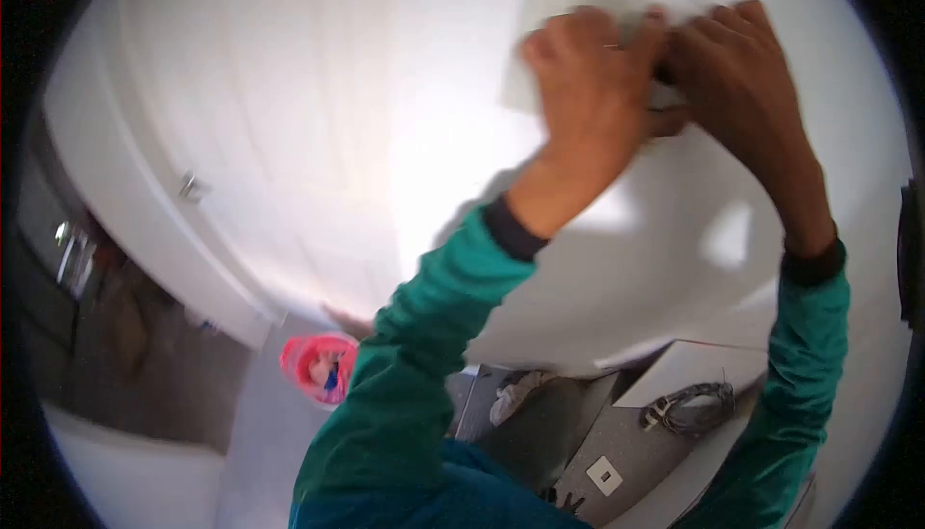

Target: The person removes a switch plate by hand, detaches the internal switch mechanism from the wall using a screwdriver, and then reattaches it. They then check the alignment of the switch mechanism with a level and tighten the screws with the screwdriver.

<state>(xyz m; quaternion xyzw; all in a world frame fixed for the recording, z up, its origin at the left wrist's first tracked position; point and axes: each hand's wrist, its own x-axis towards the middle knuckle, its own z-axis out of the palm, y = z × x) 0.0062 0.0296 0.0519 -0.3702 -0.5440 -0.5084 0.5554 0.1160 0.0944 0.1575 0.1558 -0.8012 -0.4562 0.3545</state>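
Note:
Both arms, in green sleeves with dark cuffs, reach up to the white wall [462,76]. My left hand [593,81] is closed with curled fingers, in front of a pale square panel [520,52] at the wall. Close beside it, my right hand [742,71] is bent inward, its fingers also curled. A small dark thing [663,74] shows between the hands, but blur and the fingers hide its kind. What each hand grips is hidden.
A white door [260,124] with a metal handle [193,187] is at left. Below are a pink bucket [299,360] with things inside, a coiled dark cable [708,417], a white board [689,372] and a small white square plate with a dark slot [594,472].

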